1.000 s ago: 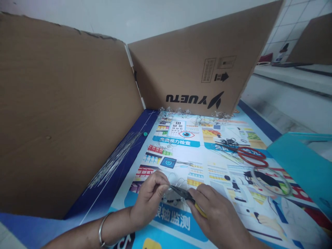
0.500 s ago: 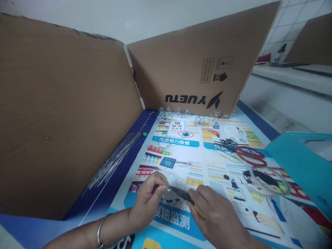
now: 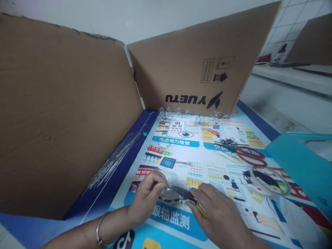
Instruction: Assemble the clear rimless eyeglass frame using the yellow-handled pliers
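Note:
My right hand (image 3: 214, 207) is closed round the yellow handle of a pair of dark-jawed pliers (image 3: 183, 193). The jaws point left, toward the fingertips of my left hand (image 3: 150, 197). Those fingers pinch a thin wire piece (image 3: 173, 179) bent into loops, with small clear beads around it. The plier tips meet the wire right beside my left fingertips; whether they grip it cannot be made out. A metal bangle circles my left wrist.
Long thin wires (image 3: 114, 160) lie at the left by a cardboard panel (image 3: 64, 114). Red-handled scissors (image 3: 250, 155), black bands (image 3: 229, 141) and a clear ring-shaped roll (image 3: 269, 181) lie right. Wire pieces (image 3: 220, 115) line the back panel. A teal box (image 3: 301, 162) stands at the right edge.
The pliers have shifted slightly right and their jaws look a little further apart. My left hand has barely moved and still pinches the wire.

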### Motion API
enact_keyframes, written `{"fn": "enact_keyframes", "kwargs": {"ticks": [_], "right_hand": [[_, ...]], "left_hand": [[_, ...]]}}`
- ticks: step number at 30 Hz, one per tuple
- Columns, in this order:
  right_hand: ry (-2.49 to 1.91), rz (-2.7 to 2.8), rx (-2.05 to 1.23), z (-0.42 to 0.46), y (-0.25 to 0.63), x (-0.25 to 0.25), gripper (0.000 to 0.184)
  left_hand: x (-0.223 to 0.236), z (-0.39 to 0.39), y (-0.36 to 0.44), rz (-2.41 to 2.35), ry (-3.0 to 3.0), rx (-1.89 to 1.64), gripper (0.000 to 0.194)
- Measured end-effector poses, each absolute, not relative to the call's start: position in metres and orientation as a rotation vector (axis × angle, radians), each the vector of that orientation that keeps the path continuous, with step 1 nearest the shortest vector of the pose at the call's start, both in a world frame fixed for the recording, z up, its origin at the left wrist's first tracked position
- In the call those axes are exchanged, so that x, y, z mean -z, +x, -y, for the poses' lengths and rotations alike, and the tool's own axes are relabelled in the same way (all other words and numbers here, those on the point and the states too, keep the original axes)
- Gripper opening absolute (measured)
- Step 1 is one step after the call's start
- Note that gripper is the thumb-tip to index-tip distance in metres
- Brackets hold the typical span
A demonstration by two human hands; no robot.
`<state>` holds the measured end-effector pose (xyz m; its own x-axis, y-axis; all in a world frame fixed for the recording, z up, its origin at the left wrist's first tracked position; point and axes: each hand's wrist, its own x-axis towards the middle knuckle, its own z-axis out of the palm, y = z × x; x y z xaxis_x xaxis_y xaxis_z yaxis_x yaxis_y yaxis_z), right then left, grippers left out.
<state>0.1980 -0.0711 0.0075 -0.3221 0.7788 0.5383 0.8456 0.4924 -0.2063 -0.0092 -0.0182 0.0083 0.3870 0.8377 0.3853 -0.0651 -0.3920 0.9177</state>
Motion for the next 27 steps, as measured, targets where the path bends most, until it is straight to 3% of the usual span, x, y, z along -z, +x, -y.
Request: {"fn": "enact_keyframes", "kwargs": {"ticks": [13,27], "right_hand": [[-1.382,2.178,0.144,0.072,0.197,-0.009,0.024],[-1.466,2.234,0.135,0.074,0.198,-0.003,0.013]], "left_hand": [[-0.005,0.020,-0.009,-0.727,1.637,-1.176,0.011],[0.002,0.021,-0.006,-0.710,1.882,-1.201,0.010]]}}
